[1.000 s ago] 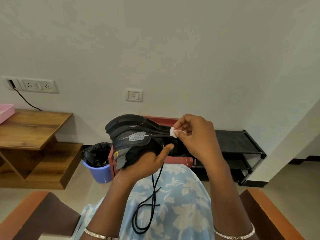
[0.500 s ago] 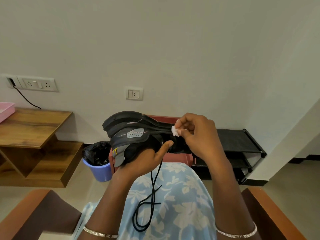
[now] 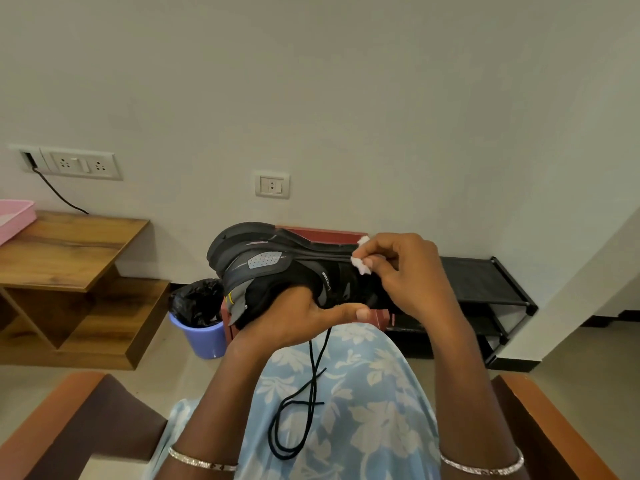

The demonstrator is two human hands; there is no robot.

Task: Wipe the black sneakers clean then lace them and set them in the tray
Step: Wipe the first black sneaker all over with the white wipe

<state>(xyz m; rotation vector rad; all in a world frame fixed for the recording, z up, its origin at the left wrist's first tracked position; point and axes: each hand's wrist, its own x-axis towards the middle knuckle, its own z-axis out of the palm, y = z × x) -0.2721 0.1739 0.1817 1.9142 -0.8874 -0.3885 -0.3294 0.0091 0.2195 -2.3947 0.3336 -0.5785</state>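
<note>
A black sneaker [image 3: 277, 271] with grey patches is held on its side above my lap, sole facing away and heel to the left. My left hand [image 3: 298, 320] grips it from below at the heel opening, thumb stretched along the underside. My right hand [image 3: 405, 271] pinches a small white wipe [image 3: 360, 266] against the shoe's side near the sole edge. A black lace [image 3: 304, 403] hangs from the shoe and loops on my blue floral lap. A pink tray [image 3: 14, 216] sits at the far left on a wooden table [image 3: 69, 251].
A purple bin [image 3: 204, 337] lined with a black bag stands on the floor behind the shoe. A red box [image 3: 322, 233] and a black shoe rack [image 3: 485, 289] are against the wall. Brown chair arms [image 3: 554, 431] flank my lap.
My right hand has slid the wipe a little to the right along the shoe's side, and my left thumb has dropped lower under the shoe. The shoe stays held in place.
</note>
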